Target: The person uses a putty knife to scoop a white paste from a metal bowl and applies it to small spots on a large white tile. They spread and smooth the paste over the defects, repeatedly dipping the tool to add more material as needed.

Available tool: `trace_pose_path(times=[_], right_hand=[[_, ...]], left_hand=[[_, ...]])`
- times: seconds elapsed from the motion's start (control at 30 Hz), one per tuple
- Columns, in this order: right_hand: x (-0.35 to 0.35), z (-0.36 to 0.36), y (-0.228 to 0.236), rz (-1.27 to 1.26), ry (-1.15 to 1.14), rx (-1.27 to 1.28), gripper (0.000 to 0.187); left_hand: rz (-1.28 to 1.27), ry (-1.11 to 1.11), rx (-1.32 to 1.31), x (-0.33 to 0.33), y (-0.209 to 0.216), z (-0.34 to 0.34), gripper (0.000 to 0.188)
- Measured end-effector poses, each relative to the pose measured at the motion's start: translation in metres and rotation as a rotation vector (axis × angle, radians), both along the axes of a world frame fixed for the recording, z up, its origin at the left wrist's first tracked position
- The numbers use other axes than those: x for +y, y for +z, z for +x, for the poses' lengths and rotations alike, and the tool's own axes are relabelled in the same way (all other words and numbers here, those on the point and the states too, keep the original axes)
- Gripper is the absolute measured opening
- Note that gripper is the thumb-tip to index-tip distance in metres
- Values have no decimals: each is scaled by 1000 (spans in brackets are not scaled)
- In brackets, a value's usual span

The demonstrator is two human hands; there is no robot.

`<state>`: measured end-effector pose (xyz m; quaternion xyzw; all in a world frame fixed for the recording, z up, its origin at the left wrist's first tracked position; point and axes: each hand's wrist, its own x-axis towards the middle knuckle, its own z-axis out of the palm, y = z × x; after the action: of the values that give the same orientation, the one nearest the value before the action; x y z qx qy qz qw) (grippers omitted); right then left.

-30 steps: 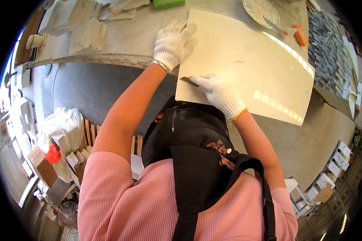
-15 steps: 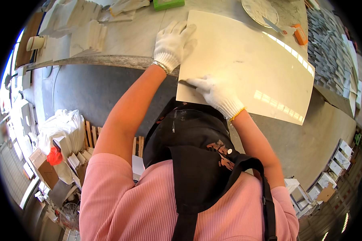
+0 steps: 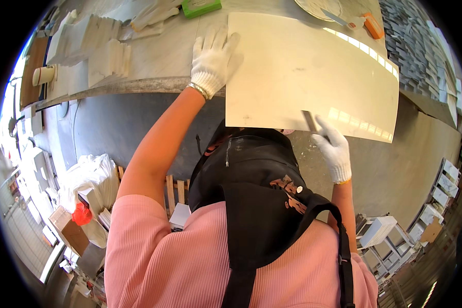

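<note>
A large glossy cream slab (image 3: 277, 72) lies on the worktable, its near edge reaching past the table toward my apron. My left hand (image 3: 211, 59), in a white knit glove, is spread flat on the tabletop along the slab's left edge, with the thumb side touching or nearly touching it. In my gloved right hand (image 3: 334, 149) is a thin, dark, flat scraper blade (image 3: 308, 121), pinched between the fingers. The blade is held over the slab's near edge, right of the middle. Whether it touches the surface I cannot tell. A small dark mark shows on the slab.
Stacked pale stone pieces (image 3: 87, 41), a spare glove (image 3: 154, 15) and a green box (image 3: 201, 7) are on the table's left. Beyond the slab are a round dish (image 3: 321, 7), a knife (image 3: 336, 18) and an orange box (image 3: 373, 25). Grey strips (image 3: 413, 51) pile up at right.
My right hand has moved right and toward me from the slab's near left corner, blade in its fingers. A dark smear at that corner is mostly gone. My left hand stays beside the slab.
</note>
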<state>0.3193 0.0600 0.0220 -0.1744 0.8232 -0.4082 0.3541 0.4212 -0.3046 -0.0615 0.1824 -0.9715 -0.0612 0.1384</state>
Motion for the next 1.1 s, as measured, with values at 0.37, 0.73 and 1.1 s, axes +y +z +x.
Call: trace_pose_path(times=[0.37, 0.73, 1.1], right_hand=[[36, 2, 11, -226, -537, 52, 48], [1, 7, 7, -138, -249, 135, 46], [-99, 18, -22, 35, 360, 538, 38]], left_hand=[[491, -960, -144, 183, 22, 1, 71], [1417, -660, -440, 135, 46, 49, 46], [1546, 244, -312, 79, 47, 140, 37]])
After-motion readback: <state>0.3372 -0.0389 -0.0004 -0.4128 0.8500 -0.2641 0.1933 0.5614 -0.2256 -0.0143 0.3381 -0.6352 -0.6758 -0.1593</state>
